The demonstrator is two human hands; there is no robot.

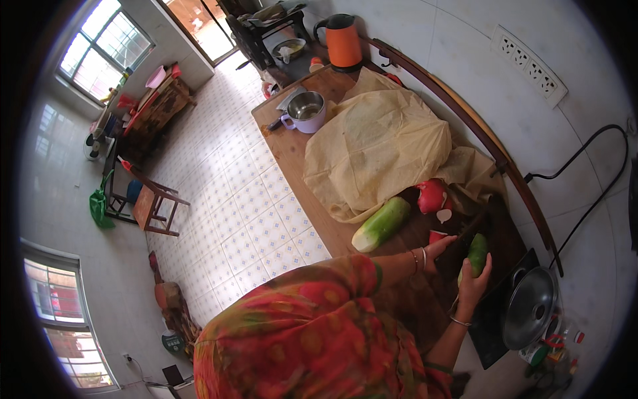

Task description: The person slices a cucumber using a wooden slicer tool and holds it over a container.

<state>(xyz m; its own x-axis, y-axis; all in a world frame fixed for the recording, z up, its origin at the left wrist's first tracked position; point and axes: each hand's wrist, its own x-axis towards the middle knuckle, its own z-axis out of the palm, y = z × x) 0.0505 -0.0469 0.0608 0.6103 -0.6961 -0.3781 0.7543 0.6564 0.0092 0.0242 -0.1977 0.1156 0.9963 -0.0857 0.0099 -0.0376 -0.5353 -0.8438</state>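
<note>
My right hand (474,280) is wrapped around a green radish-like vegetable (479,249), which it holds tilted over the dark end of the table. Beside it, my left hand (438,250) closes on the edge of a dark flat tool (466,230); shadow hides whether this is a blade or a grater. A larger pale-ended green radish (381,224) lies near the table's edge, against a tan cloth (376,144). Beyond my left hand are a crumpled red object (432,195), a small whitish round piece (444,215) and a red item (437,236) partly covered by my fingers.
A black cooktop (491,329) and a glass pan lid (531,309) stand right of my right hand. Further along the wooden table (284,144) are a lilac mug (305,112), a black-handled knife (275,123) and an orange kettle (344,44). A black cable (593,144) hangs along the wall.
</note>
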